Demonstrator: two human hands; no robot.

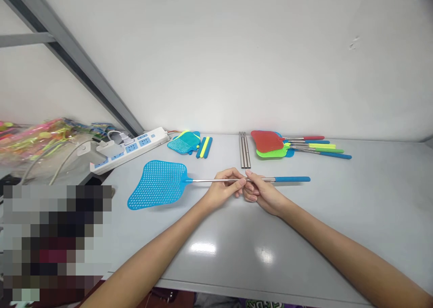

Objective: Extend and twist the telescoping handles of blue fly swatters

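Note:
A blue fly swatter (160, 184) with a perforated head, a thin metal rod and a blue grip (292, 179) lies level across my hands, above the table. My left hand (226, 186) pinches the rod between thumb and fingers, on the side towards the head. Close beside it, my right hand (262, 191) is closed round the thicker metal part nearer the grip. The two hands almost touch at the middle of the rod, where the fingers hide part of it.
Behind my hands lie several metal tubes (244, 150), short coloured sleeves (204, 147) and loose swatter heads (185, 142). A pile of complete swatters, red one (267, 141) on top, lies back right. A power strip (131, 148) with cables and a plastic-wrapped bundle (40, 141) are at left.

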